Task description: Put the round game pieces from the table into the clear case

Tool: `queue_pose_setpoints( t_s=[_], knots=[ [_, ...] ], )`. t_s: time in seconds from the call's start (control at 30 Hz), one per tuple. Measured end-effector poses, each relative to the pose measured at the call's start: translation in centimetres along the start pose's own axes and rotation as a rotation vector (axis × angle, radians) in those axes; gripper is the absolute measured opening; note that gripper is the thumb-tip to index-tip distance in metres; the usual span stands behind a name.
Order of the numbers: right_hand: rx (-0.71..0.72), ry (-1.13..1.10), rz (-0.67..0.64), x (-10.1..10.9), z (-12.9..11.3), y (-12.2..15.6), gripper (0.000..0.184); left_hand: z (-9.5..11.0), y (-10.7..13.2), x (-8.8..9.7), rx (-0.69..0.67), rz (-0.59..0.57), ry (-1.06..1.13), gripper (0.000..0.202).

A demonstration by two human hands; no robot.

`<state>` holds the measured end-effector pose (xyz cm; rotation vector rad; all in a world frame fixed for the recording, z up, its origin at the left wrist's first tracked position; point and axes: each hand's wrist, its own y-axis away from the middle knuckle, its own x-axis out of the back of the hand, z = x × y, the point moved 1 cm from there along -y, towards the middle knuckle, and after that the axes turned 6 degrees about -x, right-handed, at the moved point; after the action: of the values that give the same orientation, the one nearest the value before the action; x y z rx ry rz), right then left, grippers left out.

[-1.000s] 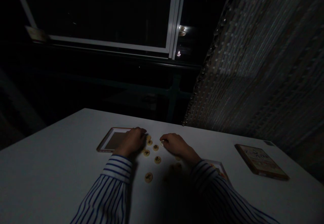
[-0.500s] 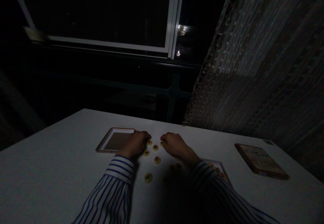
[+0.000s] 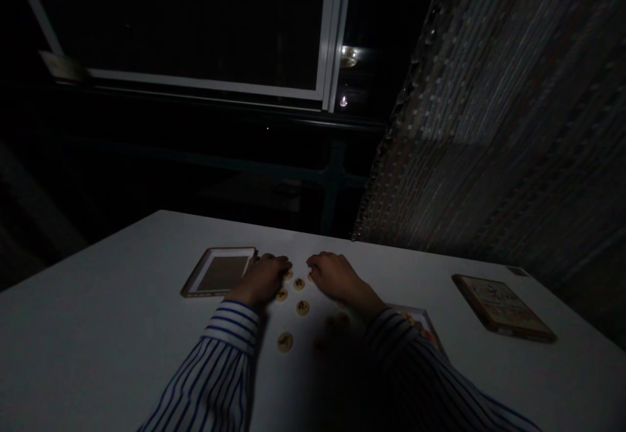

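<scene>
Several small round tan discs with dark marks lie on a white table (image 3: 98,328); one disc (image 3: 284,341) is nearest me, another disc (image 3: 302,307) sits between my wrists. My left hand (image 3: 261,279) rests knuckles up with its fingers curled onto the discs at its tips. My right hand (image 3: 337,276) lies close beside it, fingers curled down on the discs too. What either hand holds is hidden. Both arms wear striped sleeves.
A shallow framed tray (image 3: 218,272) lies just left of my left hand. Another tray (image 3: 424,323) peeks out under my right sleeve. A flat box (image 3: 503,307) sits at the right. A dark window and a woven screen stand beyond the table's far edge.
My left hand has slid right off the tray toward the discs. Both hands have drawn closer together; the view has shifted slightly.
</scene>
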<state>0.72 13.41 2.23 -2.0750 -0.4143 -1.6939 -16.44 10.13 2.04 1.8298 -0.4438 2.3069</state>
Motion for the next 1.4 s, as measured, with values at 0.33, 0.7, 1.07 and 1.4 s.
queue_pose_setpoints(
  t_s=[0.33,0.7,1.07,1.4],
  knots=[
    [0.002,-0.016,-0.01,0.1,-0.1,0.1,0.033,-0.3,0.0,0.2,0.029,0.026,-0.111,0.025],
    [0.006,-0.013,0.005,0.0,-0.1,0.1,0.033,-0.2,-0.4,0.0,0.172,0.013,-0.006,0.027],
    [0.015,-0.009,0.017,-0.1,-0.2,0.0,0.033,-0.6,-0.6,-0.6,0.093,0.073,0.046,0.029],
    [0.0,-0.014,0.026,0.0,-0.1,0.0,0.034,-1.1,-0.9,-0.3,0.031,0.2,0.268,0.035]
  ],
)
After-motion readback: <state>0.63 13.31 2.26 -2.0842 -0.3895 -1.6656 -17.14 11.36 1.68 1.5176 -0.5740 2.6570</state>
